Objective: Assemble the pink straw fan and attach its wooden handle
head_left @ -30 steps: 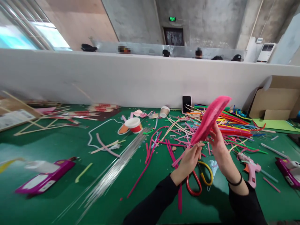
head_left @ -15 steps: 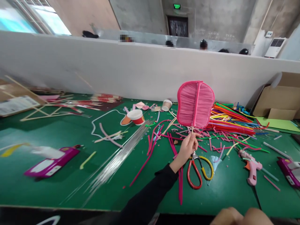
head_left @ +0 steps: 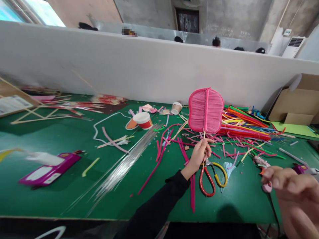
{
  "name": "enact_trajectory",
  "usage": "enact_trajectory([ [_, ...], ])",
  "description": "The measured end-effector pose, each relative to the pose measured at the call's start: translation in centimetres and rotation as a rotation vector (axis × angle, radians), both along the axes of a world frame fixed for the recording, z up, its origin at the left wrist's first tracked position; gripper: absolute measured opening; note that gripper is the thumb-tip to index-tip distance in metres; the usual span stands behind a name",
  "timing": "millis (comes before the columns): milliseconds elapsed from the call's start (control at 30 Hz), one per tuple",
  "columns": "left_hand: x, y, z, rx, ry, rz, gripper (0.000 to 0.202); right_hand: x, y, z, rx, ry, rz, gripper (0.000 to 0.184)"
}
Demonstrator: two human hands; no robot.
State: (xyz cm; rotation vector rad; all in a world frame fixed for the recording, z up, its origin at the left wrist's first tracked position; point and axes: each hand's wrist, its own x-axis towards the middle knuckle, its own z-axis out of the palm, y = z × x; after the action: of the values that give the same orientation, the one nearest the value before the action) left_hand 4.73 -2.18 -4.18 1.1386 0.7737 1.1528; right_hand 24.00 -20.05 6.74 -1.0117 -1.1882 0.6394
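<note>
My left hand (head_left: 199, 154) pinches the thin stick of a small pink fan (head_left: 205, 110) and holds it upright above the green table (head_left: 62, 186), its flat face toward me. My right hand (head_left: 294, 189) is close to the camera at the lower right, blurred, fingers curled loosely with nothing seen in them. Red-and-yellow scissors (head_left: 211, 174) lie just below my left hand. A pink glue gun (head_left: 264, 169) lies partly behind my right hand.
Colourful pipe cleaners (head_left: 246, 127) are heaped at the right, with loose pink strips (head_left: 164, 149) mid-table. A bundle of thin wires (head_left: 124, 166), two paper cups (head_left: 144, 120), a magenta package (head_left: 50, 167) and a cardboard box (head_left: 296, 106) stand around. A white partition wall (head_left: 124, 69) backs the table.
My right hand let go of the fan, dropped out of view, and has risen again at the lower right. The fan turned from tilted edge-on to upright, held by the left hand alone.
</note>
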Motion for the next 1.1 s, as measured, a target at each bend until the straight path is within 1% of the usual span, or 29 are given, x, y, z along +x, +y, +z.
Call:
enact_trajectory([
  [67,0.1,0.0,0.0,-0.012,-0.012,-0.014,0.053,1.2,0.2,-1.0,-0.066,-0.117,-0.277,0.024],
  [100,0.1,0.0,0.0,-0.020,-0.019,-0.024,0.053,2.1,0.1,-1.9,-0.120,-0.189,-0.411,0.027],
  [167,0.2,-0.1,0.1,-0.038,-0.030,-0.040,0.054,4.3,-0.6,-3.8,-0.278,-0.379,-0.599,0.038],
  [233,0.2,-0.1,0.1,-0.052,-0.040,-0.045,0.053,6.3,-1.3,-5.6,-0.436,-0.615,-0.712,0.053],
  [300,0.2,-0.2,0.0,-0.060,-0.045,-0.051,0.053,7.6,-1.5,-7.0,-0.518,-0.797,-0.697,0.062],
  [400,0.1,-0.2,-0.1,-0.068,-0.051,-0.060,0.051,8.3,-0.9,-8.4,-0.615,-0.940,-0.651,0.066],
  [567,0.1,-0.2,-0.3,-0.083,-0.056,-0.048,0.052,7.9,1.6,-9.9,-0.957,-1.084,-0.689,0.052],
  [667,0.1,-0.3,-0.3,-0.084,-0.059,-0.041,0.053,7.5,2.8,-10.1,-1.081,-1.110,-0.699,0.049],
  [800,0.1,-0.3,-0.4,-0.088,-0.059,-0.039,0.054,6.7,3.6,-9.6,-1.138,-1.129,-0.658,0.051],
  [967,0.0,-0.3,-0.7,-0.091,-0.071,-0.050,0.053,6.4,4.0,-9.2,-1.155,-1.109,-0.669,0.049],
  [1033,-0.1,-0.3,-0.7,-0.089,-0.080,-0.057,0.052,6.8,3.9,-9.0,-1.157,-1.060,-0.702,0.050],
  [1100,-0.1,-0.3,-0.7,-0.088,-0.085,-0.061,0.051,7.2,3.7,-8.8,-1.107,-0.996,-0.784,0.053],
])
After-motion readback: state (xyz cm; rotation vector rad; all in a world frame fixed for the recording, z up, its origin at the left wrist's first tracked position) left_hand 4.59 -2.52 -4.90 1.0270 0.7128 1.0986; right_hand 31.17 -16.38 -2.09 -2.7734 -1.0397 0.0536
